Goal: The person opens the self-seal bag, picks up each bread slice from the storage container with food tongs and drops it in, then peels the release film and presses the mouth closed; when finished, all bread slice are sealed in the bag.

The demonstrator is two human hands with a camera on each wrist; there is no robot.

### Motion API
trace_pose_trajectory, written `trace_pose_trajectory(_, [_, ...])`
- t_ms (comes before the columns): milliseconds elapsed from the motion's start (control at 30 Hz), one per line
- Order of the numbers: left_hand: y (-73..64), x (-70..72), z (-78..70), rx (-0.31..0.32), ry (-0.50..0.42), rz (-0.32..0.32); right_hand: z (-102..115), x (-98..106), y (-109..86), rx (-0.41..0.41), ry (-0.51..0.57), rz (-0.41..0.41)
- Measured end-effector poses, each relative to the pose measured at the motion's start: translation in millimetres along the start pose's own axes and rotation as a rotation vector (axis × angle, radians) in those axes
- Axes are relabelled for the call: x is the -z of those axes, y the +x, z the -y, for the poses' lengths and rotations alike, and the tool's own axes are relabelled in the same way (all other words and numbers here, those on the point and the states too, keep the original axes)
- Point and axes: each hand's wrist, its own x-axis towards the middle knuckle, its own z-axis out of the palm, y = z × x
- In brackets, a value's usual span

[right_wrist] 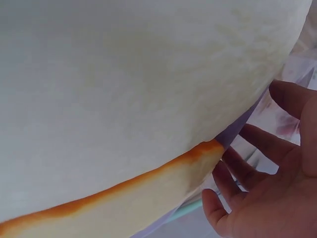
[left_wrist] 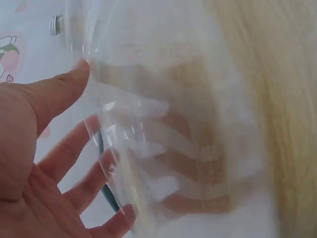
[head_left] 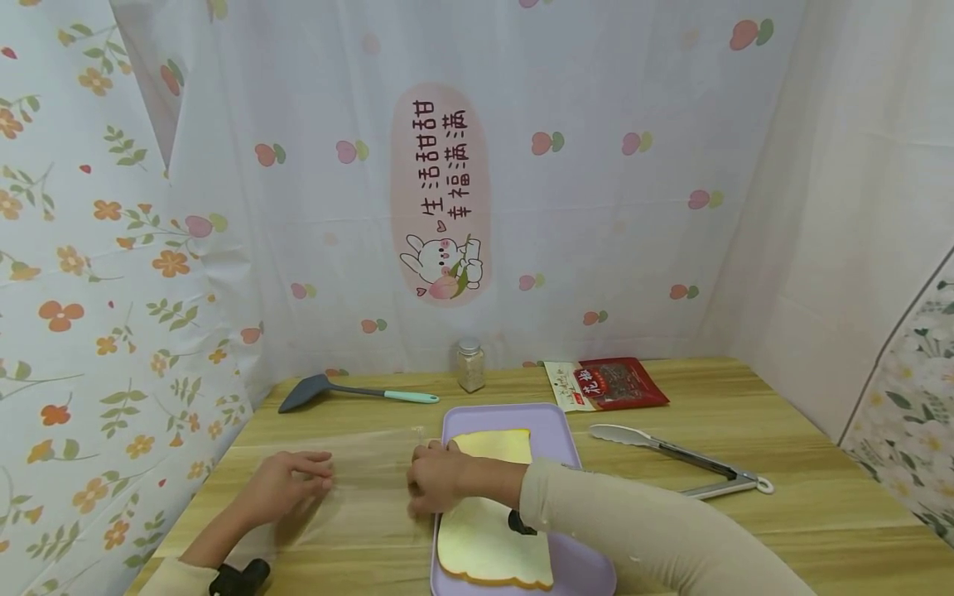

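Observation:
A clear plastic bag lies on the table between the two hands. My left hand is at its left side; in the left wrist view the fingers are spread, with the tips against the clear film. My right hand is at the bag's right end, by the left rim of the lilac tray. In the right wrist view its fingers are spread and loosely bent, beside the bread's edge. Bread with a brown crust lies on the tray, partly hidden under the right forearm.
Behind the bag lies a spatula with a mint handle. A small glass jar stands near the curtain. To its right is a red-and-white packet. Metal tongs lie right of the tray, partly behind the right sleeve.

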Motion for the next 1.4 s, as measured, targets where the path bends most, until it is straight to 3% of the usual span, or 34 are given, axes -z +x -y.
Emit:
trace_pose_trajectory(533, [-0.5,1.6,3.2,0.053,-0.122,-0.084,18,0,5.8,-0.073,-0.152,0.042])
trace_pose_trajectory(800, [-0.2,5.0,-2.2,0.066,-0.182,-0.080,15,2,6.1,0.038,-0.124,0.045])
trace_pose_trajectory(1000, [-0.8,7.0,-2.0,0.073,-0.174,-0.092,14,1,9.4,0.085,-0.163,-0.014])
trace_pose_trajectory(1400, [-2.8,10.5,-0.8,-0.009,-0.222,-0.054,7,7,27.0,0.204,-0.165,-0.057])
